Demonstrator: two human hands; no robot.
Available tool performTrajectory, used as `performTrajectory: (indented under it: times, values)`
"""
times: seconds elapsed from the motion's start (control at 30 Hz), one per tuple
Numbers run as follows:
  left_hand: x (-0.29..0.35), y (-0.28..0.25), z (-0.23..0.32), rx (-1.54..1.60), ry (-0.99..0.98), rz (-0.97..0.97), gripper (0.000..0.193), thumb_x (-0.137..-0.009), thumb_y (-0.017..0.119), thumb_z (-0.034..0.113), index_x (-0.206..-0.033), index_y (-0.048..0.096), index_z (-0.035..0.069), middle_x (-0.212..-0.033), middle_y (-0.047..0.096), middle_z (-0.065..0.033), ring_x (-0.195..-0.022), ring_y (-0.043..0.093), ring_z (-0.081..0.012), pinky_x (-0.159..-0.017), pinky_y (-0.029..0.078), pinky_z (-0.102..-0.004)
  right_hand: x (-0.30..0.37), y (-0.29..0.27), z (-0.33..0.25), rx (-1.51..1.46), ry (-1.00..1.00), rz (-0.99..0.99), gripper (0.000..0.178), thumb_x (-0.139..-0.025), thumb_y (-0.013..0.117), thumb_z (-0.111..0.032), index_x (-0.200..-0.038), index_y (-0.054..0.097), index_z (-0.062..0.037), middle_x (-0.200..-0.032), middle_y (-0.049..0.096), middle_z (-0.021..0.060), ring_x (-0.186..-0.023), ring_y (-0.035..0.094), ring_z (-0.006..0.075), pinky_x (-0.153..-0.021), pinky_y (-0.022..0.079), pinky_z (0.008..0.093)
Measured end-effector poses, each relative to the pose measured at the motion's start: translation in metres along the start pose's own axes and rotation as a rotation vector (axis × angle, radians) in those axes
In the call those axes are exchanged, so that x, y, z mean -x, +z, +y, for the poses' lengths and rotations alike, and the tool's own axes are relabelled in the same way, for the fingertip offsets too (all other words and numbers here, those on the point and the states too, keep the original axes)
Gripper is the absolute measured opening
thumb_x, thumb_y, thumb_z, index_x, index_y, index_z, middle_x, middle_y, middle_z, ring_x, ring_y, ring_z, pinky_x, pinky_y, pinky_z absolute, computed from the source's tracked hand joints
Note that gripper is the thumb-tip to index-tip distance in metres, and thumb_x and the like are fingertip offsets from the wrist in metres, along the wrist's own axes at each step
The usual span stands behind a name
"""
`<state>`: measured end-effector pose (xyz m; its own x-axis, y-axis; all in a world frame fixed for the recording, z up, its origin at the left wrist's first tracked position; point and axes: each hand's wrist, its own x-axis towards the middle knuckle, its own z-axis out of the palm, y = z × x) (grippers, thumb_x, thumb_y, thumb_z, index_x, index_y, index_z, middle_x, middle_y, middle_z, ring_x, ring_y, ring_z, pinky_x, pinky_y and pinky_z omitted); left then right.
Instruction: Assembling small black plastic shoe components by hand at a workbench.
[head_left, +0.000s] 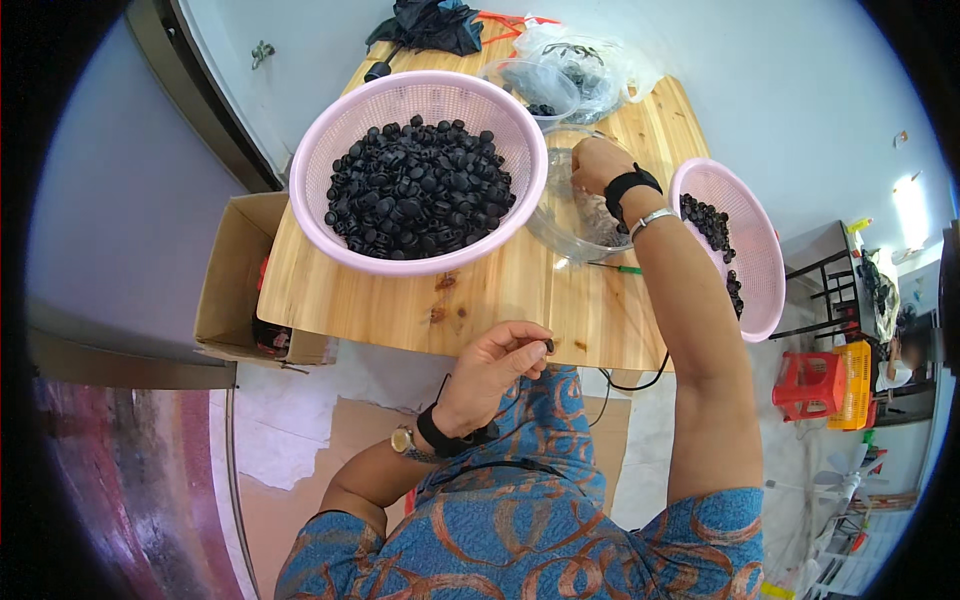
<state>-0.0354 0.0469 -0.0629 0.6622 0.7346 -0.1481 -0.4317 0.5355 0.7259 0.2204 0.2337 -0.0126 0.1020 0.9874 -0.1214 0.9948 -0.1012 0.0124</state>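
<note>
My left hand [490, 375] is at the near table edge, with thumb and forefinger pinching a small black round part [549, 345]. My right hand [598, 165] reaches over a clear plastic bowl [557, 238] with small pale pieces in it. Its fingers are bent down into the bowl, and whatever they grip is hidden. To the left stands a large pink basket [420, 265] heaped with black round caps [420, 190]. A smaller pink basket [765, 290], holding fewer black parts [708, 222], is beside my right forearm.
On the wooden table [380, 310], a thin green-handled tool [628, 269] lies by the bowl. Behind are another clear tub [530, 88], a plastic bag [590, 65] and a black bundle [435, 25]. A cardboard box [228, 270] stands left; red stools [808, 385] are farther right.
</note>
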Motion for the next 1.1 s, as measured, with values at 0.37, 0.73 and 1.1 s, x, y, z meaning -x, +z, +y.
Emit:
performTrajectory:
  times: [0.37, 0.73, 1.1]
  values:
    - [0.000, 0.003, 0.006, 0.041, 0.057, -0.040, 0.020, -0.089, 0.053, 0.011, -0.106, 0.055, 0.002, -0.087, 0.057, -0.0014, -0.077, 0.053, -0.0067, -0.069, 0.045, -0.0198, 0.049, -0.036, 0.003, -0.866, 0.060, -0.147, 0.013, -0.079, 0.064, -0.015, -0.077, 0.061, -0.0023, -0.068, 0.061, 0.0021, -0.059, 0.056, 0.0082, -0.050, 0.047, 0.0215]
    - [0.003, 0.016, 0.003, 0.094, 0.080, -0.050, 0.019, -0.088, 0.052, 0.006, -0.106, 0.055, 0.000, -0.090, 0.060, -0.0052, -0.077, 0.055, -0.0105, -0.068, 0.046, -0.0228, 0.084, -0.044, 0.006, -1.164, 0.118, -0.106, 0.011, -0.082, 0.061, -0.012, -0.090, 0.060, -0.0032, -0.078, 0.062, 0.0008, -0.064, 0.056, 0.0057, -0.054, 0.045, 0.0183]
    - [-0.004, 0.029, 0.009, 0.207, 0.127, -0.034, 0.020, -0.088, 0.052, 0.005, -0.108, 0.054, 0.001, -0.096, 0.059, -0.0059, -0.079, 0.055, -0.0095, -0.072, 0.047, -0.0214, 0.140, -0.051, -0.013, -1.448, -0.026, 0.019, 0.011, -0.084, 0.059, -0.014, -0.090, 0.060, -0.0047, -0.080, 0.061, -0.0010, -0.064, 0.052, 0.0035, -0.055, 0.042, 0.0181]
